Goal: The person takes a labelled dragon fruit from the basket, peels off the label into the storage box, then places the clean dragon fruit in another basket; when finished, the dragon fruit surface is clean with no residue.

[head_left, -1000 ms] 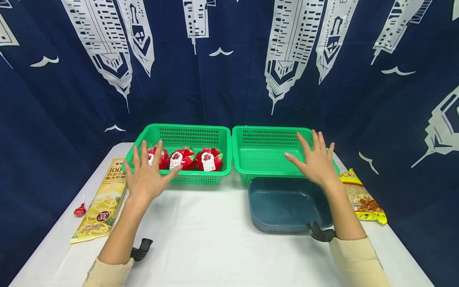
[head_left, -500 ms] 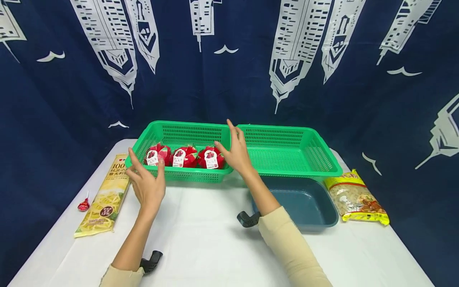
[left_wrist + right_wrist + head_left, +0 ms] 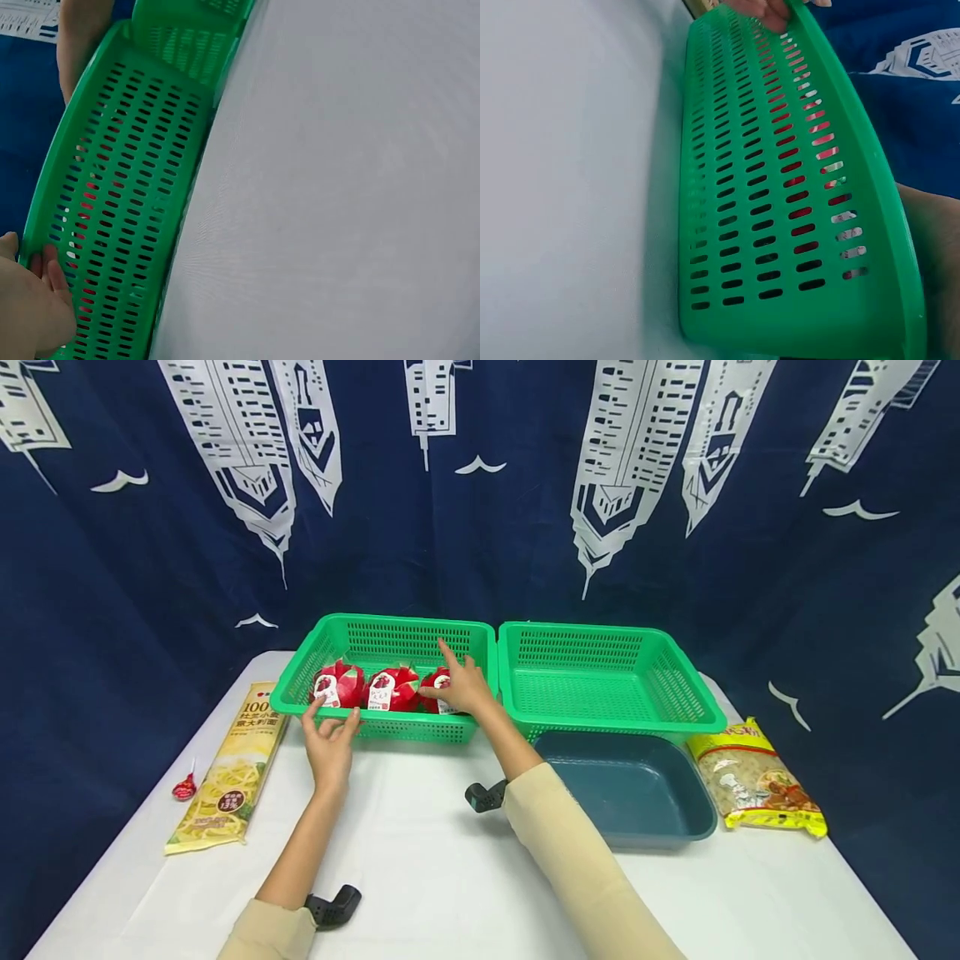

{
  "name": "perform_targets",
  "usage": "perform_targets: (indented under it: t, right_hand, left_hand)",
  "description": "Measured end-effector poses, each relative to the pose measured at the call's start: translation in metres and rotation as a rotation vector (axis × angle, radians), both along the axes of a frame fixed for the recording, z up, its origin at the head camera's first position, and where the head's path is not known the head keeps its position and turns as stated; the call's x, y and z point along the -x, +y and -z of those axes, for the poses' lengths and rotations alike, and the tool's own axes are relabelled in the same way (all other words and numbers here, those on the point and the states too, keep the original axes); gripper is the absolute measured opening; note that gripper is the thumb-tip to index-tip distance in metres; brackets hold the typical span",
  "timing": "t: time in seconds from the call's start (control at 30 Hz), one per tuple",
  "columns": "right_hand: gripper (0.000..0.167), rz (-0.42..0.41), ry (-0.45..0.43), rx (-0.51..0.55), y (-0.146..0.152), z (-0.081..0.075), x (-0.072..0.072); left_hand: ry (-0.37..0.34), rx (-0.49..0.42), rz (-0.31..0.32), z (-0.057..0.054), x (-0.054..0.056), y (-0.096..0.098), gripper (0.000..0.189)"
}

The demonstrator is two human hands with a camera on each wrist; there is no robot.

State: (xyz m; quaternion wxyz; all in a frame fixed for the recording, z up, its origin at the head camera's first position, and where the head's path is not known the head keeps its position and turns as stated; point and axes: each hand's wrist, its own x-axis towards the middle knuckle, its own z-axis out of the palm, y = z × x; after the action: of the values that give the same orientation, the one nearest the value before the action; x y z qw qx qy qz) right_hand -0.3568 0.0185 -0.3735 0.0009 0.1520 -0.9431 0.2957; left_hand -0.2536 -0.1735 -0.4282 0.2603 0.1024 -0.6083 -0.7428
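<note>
Three red dragon fruits (image 3: pixel 393 690) with green tips and white labels sit in a row along the front of the left green basket (image 3: pixel 390 727). My left hand (image 3: pixel 330 752) pinches that basket's front rim beside the leftmost fruit; in the left wrist view, several fingers (image 3: pixel 52 274) lie against the outside of the slotted wall. Over the basket's right end, my right hand (image 3: pixel 465 687) has its fingers spread and the index extended. Its thumb is beside the rightmost fruit (image 3: pixel 438 681), partly covering it. The right wrist view shows mostly the basket's slotted wall (image 3: pixel 742 180), red showing through.
A second green basket (image 3: pixel 600 727) adjoins on the right, with a dark blue tray (image 3: pixel 626 793) before it. A yellow noodle bag (image 3: pixel 757 781) lies far right. Left are a spaghetti pack (image 3: pixel 228 768) and a red lollipop (image 3: pixel 184 787). A navy curtain (image 3: pixel 420 527) hangs behind.
My right hand has swept left from over the right basket into the left one's right end. The left hand has come down to the front rim, its fingers drawing together there.
</note>
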Motion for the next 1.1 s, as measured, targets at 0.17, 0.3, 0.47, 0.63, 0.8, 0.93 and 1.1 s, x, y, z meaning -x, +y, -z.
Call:
perform_targets:
  t: [0.17,0.3,0.47,0.63,0.8,0.93,1.1]
  right_hand:
    - [0.097,0.015,-0.061,-0.165,0.001,0.003,0.001]
    - [0.091,0.040,-0.033,-0.207,0.001,0.006,-0.001]
    - [0.086,0.072,0.042,-0.152,0.000,0.008,-0.004]
    - [0.087,0.110,0.209,-0.073,0.005,0.010,-0.008]
    - [0.083,0.093,0.411,0.146,0.018,-0.008,-0.023]
    - [0.082,0.017,0.550,0.281,0.029,-0.034,-0.050]
    - [0.083,-0.137,0.582,0.331,0.047,-0.049,-0.100]
  left_hand:
    - [0.043,-0.040,-0.005,0.009,0.002,0.002,0.062]
    - [0.058,-0.038,-0.027,0.012,0.002,0.004,0.062]
    - [0.053,-0.026,-0.041,0.014,0.002,0.004,0.061]
    - [0.032,0.012,-0.049,0.016,0.000,0.004,0.060]
    - [0.032,0.042,-0.064,0.016,0.002,0.001,0.059]
    - [0.055,0.024,-0.071,0.014,0.004,-0.002,0.059]
    - [0.067,0.001,-0.071,0.011,0.006,-0.003,0.060]
